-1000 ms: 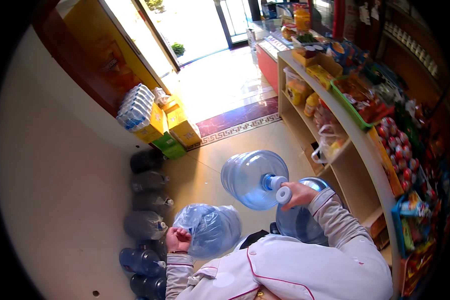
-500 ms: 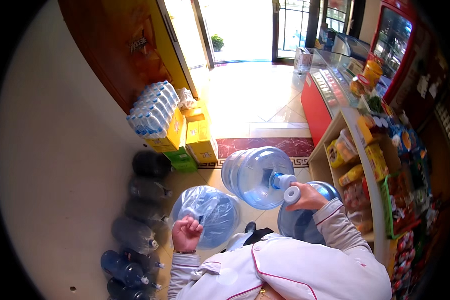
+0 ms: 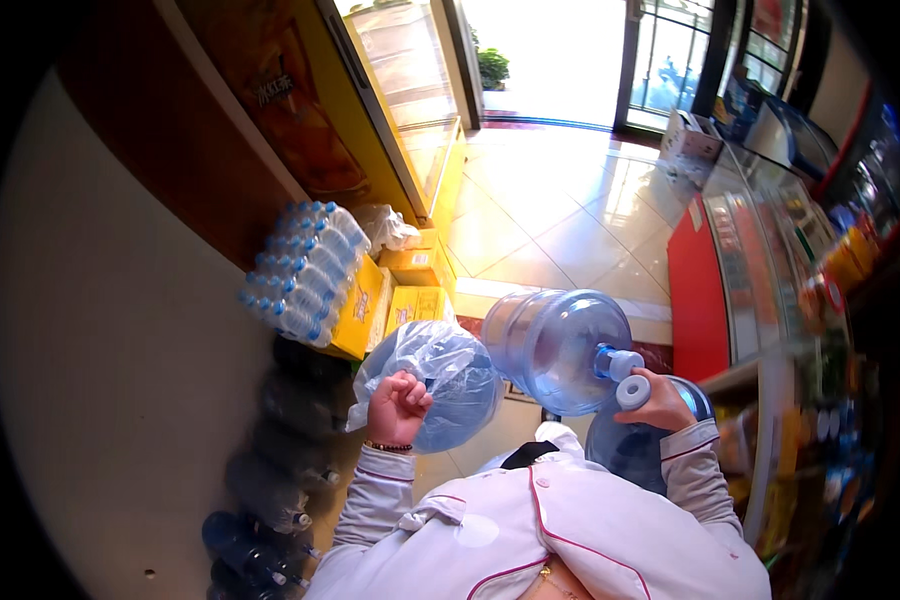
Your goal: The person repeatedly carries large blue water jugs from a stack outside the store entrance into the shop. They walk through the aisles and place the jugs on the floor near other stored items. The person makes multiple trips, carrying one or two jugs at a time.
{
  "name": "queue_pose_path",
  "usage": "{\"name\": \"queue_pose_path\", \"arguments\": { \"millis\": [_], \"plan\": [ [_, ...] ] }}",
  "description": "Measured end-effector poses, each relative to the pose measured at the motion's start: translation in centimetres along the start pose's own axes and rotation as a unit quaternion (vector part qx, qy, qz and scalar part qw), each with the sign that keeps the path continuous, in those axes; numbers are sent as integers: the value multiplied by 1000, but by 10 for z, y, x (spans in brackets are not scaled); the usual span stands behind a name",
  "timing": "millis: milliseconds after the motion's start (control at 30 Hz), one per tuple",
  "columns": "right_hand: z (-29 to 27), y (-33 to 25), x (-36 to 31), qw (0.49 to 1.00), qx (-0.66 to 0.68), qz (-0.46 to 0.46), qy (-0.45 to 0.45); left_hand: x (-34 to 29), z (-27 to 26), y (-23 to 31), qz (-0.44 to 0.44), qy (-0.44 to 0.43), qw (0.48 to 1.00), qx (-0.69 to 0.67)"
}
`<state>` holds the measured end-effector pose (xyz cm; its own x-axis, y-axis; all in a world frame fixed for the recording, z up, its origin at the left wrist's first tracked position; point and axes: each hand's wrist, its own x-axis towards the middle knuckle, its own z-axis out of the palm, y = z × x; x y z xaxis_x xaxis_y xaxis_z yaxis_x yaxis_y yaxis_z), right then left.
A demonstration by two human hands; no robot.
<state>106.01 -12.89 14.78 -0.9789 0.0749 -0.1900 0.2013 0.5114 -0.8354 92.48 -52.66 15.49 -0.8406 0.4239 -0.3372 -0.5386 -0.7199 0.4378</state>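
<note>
My left hand [image 3: 398,410] is closed at the top of a big blue water jug [image 3: 475,405], its fingers curled into the clear plastic bag [image 3: 435,350] that wraps it. My right hand [image 3: 665,402] is closed round the neck of another big blue water jug [image 3: 618,448], beside its white cap [image 3: 632,392]. A third, unwrapped water jug [image 3: 560,345] lies tilted between and ahead of them, its capped neck right by my right fingers. Whether those fingers grip that neck too, I cannot tell.
Shrink-wrapped water bottles [image 3: 315,270] sit on yellow cartons [image 3: 360,315] at the left. Dark jugs [image 3: 245,545] lie stacked along the wall. To the right stand a red-fronted glass counter [image 3: 700,290] and shelves of goods. A glass door [image 3: 665,65] and a bright doorway lie ahead.
My view has moved forward towards the doorway, so the yellow cartons and the counter look nearer. The jugs have come along with my hands, and both hands keep their hold.
</note>
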Motion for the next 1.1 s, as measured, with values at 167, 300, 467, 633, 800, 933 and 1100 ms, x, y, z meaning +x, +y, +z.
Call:
{"name": "queue_pose_path", "arguments": {
  "millis": [167, 300, 467, 633, 800, 933, 1100],
  "plan": [
    [-77, 5, 131, 998, -11, 2, -60, 118, 64, 28, 36, 29, 999, 4],
    [-121, 4, 219, 998, -31, -17, -54, 204, 100, 42, 59, 12, 998, -21],
    [-181, 37, 334, 1000, -6, -5, -6, 330, 125, 52, 64, -2, 997, -53],
    [-256, 51, 451, 997, -4, 54, 54, 494, 155, 64, 20, 13, 999, -28],
    [-328, 37, 550, 995, -38, 87, 41, 647, 205, 75, -26, 24, 999, -41],
    [-361, 44, 633, 995, -31, 83, 49, 760, 243, 87, -46, 37, 998, -12],
    [-415, 76, 761, 995, -14, 86, 52, 905, 279, 103, -32, 33, 999, 15]
  ]
}}
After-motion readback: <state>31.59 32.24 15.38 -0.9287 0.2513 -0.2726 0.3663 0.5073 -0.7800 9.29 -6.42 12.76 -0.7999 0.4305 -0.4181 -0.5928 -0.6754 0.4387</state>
